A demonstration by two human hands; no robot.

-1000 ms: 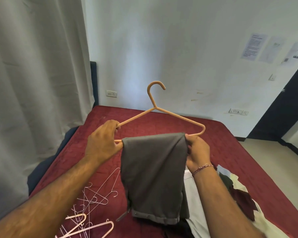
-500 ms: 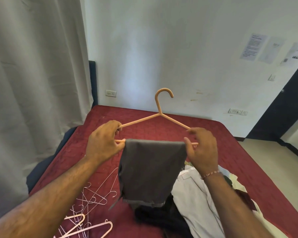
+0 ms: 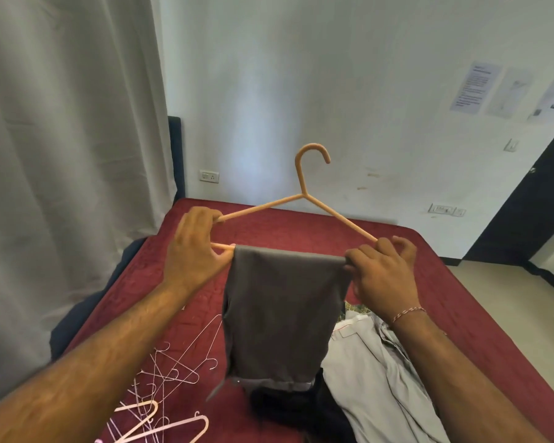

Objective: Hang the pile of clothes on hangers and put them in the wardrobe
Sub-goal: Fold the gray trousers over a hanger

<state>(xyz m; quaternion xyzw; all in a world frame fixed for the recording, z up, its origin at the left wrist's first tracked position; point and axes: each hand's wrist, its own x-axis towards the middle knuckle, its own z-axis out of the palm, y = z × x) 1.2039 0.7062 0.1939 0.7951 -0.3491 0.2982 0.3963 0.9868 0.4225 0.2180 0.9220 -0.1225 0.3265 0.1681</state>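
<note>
An orange hanger is held up over the bed, hook upward. Grey trousers are folded over its lower bar and hang down. My left hand grips the hanger's left end. My right hand holds the right end, fingers curled at the bar beside the trousers' edge. Below lies the pile of clothes, a pale grey garment over dark ones, on the red bedspread.
Several thin pink and white hangers lie tangled on the bed at the lower left. A grey curtain hangs at the left. A white wall is behind the bed, and a dark doorway stands at the right.
The hanger has been lifted and levelled. My right hand has shifted from the trousers' edge out to the hanger's right end. The trousers now hang clear of the pile.
</note>
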